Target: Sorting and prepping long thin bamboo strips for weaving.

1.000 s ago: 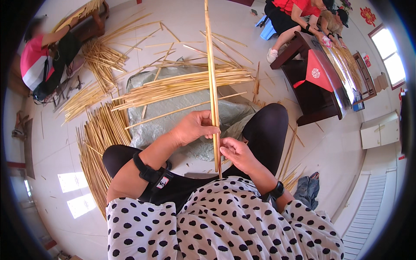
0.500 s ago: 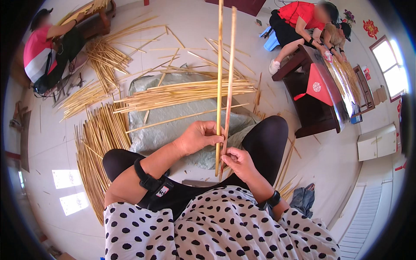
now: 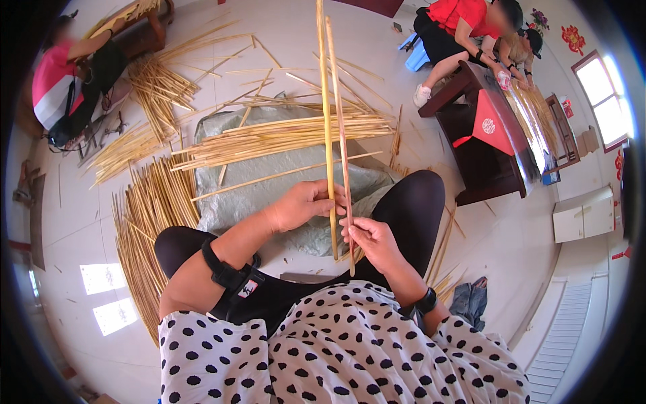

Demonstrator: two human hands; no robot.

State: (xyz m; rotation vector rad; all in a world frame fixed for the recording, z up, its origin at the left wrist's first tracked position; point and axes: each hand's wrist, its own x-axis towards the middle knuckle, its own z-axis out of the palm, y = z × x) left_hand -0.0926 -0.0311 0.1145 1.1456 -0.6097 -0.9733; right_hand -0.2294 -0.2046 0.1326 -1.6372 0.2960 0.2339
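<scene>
In front of my lap, my left hand (image 3: 299, 207) is closed on a long yellow stalk (image 3: 328, 121), pinched near its lower end. My right hand (image 3: 373, 242) grips a second stalk (image 3: 342, 135), reddish along its lower part, close beside the first. Both stalks stand nearly upright in view and lean slightly left at the top. Beyond my hands lies a grey-green plastic sack (image 3: 259, 182). Across it rests a thick bundle of similar stalks (image 3: 282, 140), with one loose stalk (image 3: 269, 180) on the near side of the bundle.
A dense row of stalks (image 3: 151, 215) lies at my left, and more stalks (image 3: 158, 91) are strewn beyond. One person (image 3: 57, 81) sits far left; another in red (image 3: 457, 20) bends over a dark wooden table (image 3: 484, 172) at right. Dark cloth (image 3: 469, 301) lies by my right knee.
Both stalks have tipped left at their tops. The right one's lower end has swung right, so the two stand slightly farther apart at the bottom. Both hands still hold them.
</scene>
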